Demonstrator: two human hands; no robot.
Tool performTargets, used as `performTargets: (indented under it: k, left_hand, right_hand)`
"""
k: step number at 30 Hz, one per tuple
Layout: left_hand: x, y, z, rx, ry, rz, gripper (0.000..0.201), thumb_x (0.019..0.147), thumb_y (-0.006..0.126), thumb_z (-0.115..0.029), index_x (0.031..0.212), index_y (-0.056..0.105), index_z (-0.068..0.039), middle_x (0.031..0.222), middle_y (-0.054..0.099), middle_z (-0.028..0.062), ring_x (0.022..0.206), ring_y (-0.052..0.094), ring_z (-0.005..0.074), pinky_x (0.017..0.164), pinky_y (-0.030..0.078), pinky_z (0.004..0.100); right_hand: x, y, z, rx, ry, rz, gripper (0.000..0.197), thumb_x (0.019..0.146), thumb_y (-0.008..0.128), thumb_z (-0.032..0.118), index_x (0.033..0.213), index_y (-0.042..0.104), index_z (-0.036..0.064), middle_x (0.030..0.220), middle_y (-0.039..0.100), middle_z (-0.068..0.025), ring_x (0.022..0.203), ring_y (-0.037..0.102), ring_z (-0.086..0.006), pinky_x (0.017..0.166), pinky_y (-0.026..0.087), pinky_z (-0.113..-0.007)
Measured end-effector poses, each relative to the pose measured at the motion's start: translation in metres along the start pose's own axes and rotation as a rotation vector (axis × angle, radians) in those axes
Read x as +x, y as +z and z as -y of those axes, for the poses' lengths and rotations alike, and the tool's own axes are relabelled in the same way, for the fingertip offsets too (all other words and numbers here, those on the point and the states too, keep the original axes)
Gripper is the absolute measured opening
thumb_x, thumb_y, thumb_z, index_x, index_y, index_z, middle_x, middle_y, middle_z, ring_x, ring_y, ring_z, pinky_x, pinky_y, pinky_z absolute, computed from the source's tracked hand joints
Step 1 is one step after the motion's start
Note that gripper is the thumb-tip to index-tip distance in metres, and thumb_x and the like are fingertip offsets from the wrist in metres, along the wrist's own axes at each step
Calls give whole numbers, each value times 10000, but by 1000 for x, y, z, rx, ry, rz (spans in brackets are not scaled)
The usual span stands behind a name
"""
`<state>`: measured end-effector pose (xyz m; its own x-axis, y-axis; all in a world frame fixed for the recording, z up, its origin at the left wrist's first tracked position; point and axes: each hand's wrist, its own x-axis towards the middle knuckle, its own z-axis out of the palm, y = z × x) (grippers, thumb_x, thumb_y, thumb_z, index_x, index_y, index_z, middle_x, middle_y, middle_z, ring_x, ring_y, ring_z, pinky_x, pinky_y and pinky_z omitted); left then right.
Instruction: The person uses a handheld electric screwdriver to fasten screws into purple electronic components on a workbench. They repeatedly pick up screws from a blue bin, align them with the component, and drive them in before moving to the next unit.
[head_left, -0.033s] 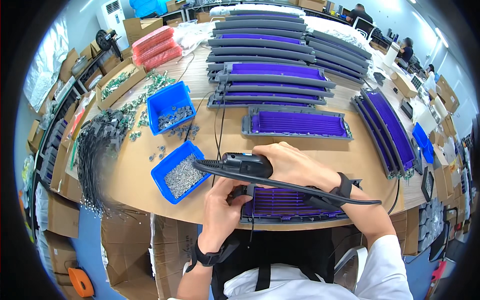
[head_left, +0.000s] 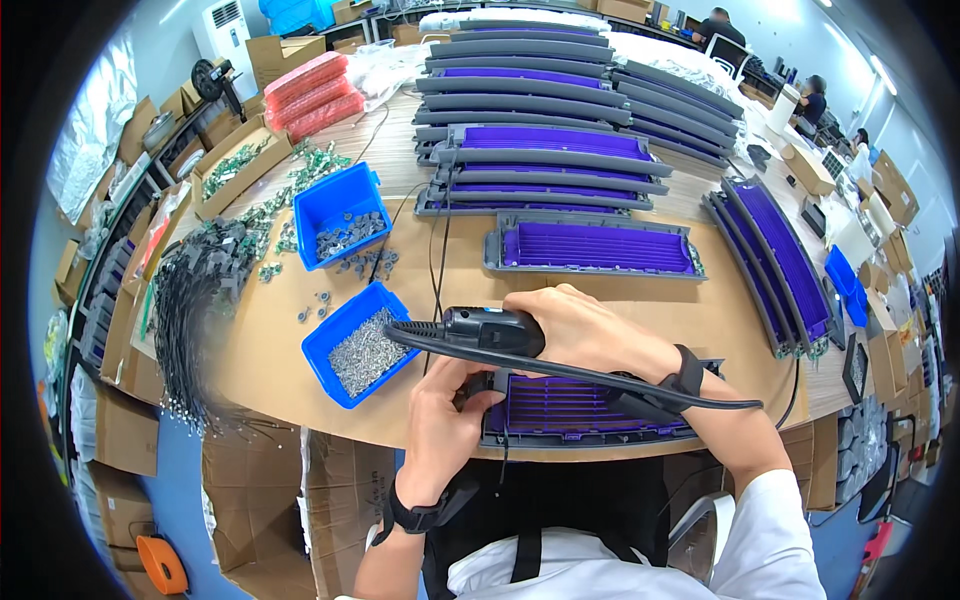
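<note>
- The right hand [head_left: 570, 325] closes around a black corded tool with rounded body [head_left: 495, 330], above the left end of a grey rectangular frame with purple slats [head_left: 560, 405], which lies on the counter [head_left: 730, 310] near the person's body.
- The left hand [head_left: 445, 415] curls thumb and index finger at this end; I cannot tell what they pinch.
- The tool could slip onto these fingers, if its hidden tip tilts or its black cable [head_left: 560, 366] pulls.
- Both forearms reach forward and turn inward.
- Beyond, a blue plastic tray [head_left: 328, 378] contains small silver screws [head_left: 365, 352].
</note>
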<state>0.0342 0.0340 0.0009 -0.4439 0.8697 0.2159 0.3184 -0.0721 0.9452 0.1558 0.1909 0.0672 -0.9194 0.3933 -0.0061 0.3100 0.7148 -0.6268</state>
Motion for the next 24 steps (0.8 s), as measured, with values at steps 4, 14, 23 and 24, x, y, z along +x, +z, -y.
performTargets:
  k: [4, 14, 23, 24]
  left_hand:
    - [4, -7, -5, 124, 57, 56, 375, 681, 721, 116, 1031, 677, -9, 973, 660, 78, 885, 612, 205, 768, 500, 310]
    - [3, -12, 3, 164, 79, 79, 357, 682, 758, 15, 1028, 703, -58, 1019, 663, 123, 966, 585, 327, 806, 475, 382]
    - [-3, -4, -2, 117, 103, 8, 257, 746, 706, 60, 995, 677, 2, 963, 678, 153, 868, 650, 345, 725, 512, 383]
    - [-3, -4, -2, 112, 110, 1, 257, 747, 703, 65, 996, 672, 8, 964, 676, 155, 871, 651, 345, 725, 514, 382]
  right_hand:
    - [1, 5, -5, -15, -70, -53, 369, 732, 727, 222, 939, 610, -60, 837, 651, -261, 819, 644, -426, 723, 510, -448]
    - [3, 0, 4, -19, 6, 75, 394, 716, 744, 219, 942, 589, -63, 808, 646, -261, 804, 632, -434, 698, 499, -452]
    - [2, -1, 9, -3, -4, 76, 371, 701, 735, 178, 942, 576, -56, 795, 637, -265, 806, 624, -443, 700, 496, -458]
    - [2, -2, 10, -2, -2, 82, 370, 701, 735, 175, 943, 577, -55, 796, 638, -265, 805, 625, -443, 699, 497, -457]
